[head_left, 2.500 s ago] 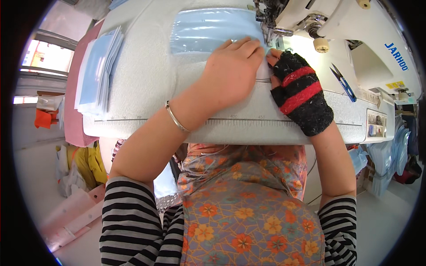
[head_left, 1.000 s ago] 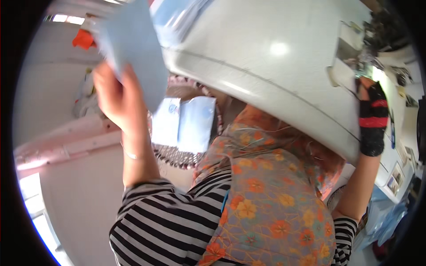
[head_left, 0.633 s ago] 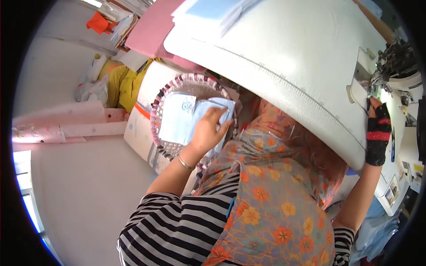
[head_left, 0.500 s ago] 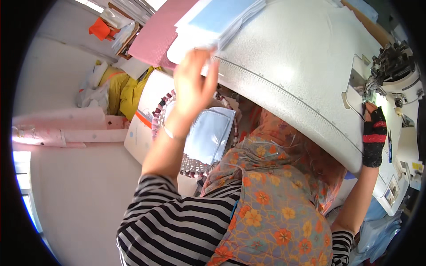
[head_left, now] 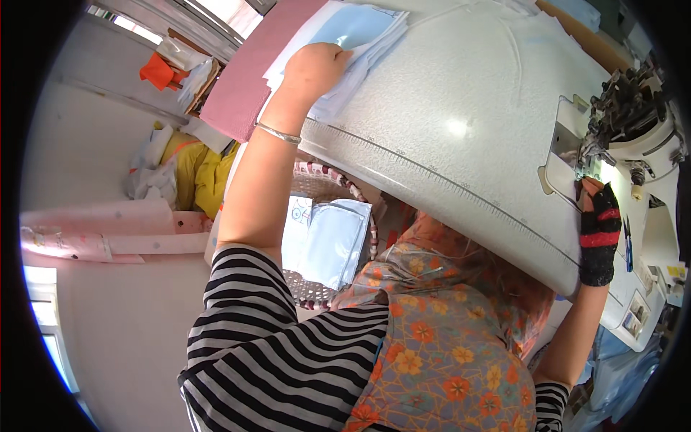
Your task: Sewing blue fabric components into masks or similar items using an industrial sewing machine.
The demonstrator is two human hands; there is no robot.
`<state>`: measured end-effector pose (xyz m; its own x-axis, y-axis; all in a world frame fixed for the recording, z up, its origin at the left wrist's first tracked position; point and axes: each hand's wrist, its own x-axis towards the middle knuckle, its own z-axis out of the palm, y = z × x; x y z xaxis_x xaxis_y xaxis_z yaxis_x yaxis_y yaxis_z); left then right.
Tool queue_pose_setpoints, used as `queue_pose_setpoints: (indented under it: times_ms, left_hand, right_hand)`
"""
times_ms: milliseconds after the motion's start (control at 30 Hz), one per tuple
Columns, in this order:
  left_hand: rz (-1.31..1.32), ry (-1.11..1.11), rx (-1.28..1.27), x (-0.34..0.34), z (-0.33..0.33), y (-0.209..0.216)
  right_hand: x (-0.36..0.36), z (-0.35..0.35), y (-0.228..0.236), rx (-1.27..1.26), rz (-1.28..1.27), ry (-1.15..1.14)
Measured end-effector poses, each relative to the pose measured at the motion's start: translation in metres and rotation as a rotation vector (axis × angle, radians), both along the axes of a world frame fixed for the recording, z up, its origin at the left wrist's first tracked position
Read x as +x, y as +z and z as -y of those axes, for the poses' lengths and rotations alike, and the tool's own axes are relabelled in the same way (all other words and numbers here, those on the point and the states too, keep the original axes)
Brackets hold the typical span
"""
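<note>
- Sheets (head_left: 363,27) of pale blue and white lie in a loose stack at the table's far left, partly covered by the left hand (head_left: 313,70).
- Half a second ago that hand, blurred, was over the table's front edge above the basket (head_left: 353,189); now it has reached farther in and rests on the stack.
- A moment before that, it was down in the basket, on the pieces (head_left: 338,241) lying there; now they lie clear of the fingers, and the left forearm passes over the basket's left side.
- Left fingers curl inward over the stack's middle, tips out of sight; whether they pinch a sheet cannot be told. Blue shows beyond the knuckles, and layered white edges fan out to their right and below the wrist.
- Across the table (head_left: 461,86), the right hand (head_left: 599,234), in a black-and-red fingerless glove, has stayed beside the sewing machine (head_left: 633,119) since the previous frame, well apart from the stack.
- Its bare fingertips are bunched together near the machine's lit needle area; whether they grip anything cannot be told.
- Blue-handled snips (head_left: 628,246) lie just right of the glove.
</note>
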<state>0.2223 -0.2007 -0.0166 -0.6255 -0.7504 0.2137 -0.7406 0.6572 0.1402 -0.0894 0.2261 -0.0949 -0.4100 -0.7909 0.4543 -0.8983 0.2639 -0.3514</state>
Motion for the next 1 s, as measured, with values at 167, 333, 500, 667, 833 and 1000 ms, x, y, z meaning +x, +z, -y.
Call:
queue_pose_setpoints:
  times_ms: [167, 333, 500, 667, 833, 1000]
  left_hand:
    - [0.043, -0.017, -0.035, 0.002, 0.004, -0.002]
    - [0.108, -0.01, 0.011, -0.006, -0.01, 0.008]
    - [0.17, -0.025, -0.115, -0.01, -0.007, -0.004]
    - [0.079, -0.045, -0.135, -0.003, 0.01, -0.008]
    - [-0.114, -0.014, 0.001, 0.006, 0.015, -0.01]
    - [-0.257, 0.091, 0.411, 0.008, 0.018, -0.003]
  right_hand:
    - [0.002, 0.001, 0.0, -0.006, 0.048, 0.018]
    - [-0.011, -0.001, -0.015, -0.039, 0.108, 0.051]
    - [0.012, 0.003, 0.014, -0.043, 0.07, 0.059]
    - [0.011, 0.004, 0.013, -0.046, 0.049, 0.068]
    - [0.009, 0.005, 0.01, -0.068, 0.041, 0.073]
    - [-0.017, 0.0, -0.017, -0.061, 0.015, 0.071]
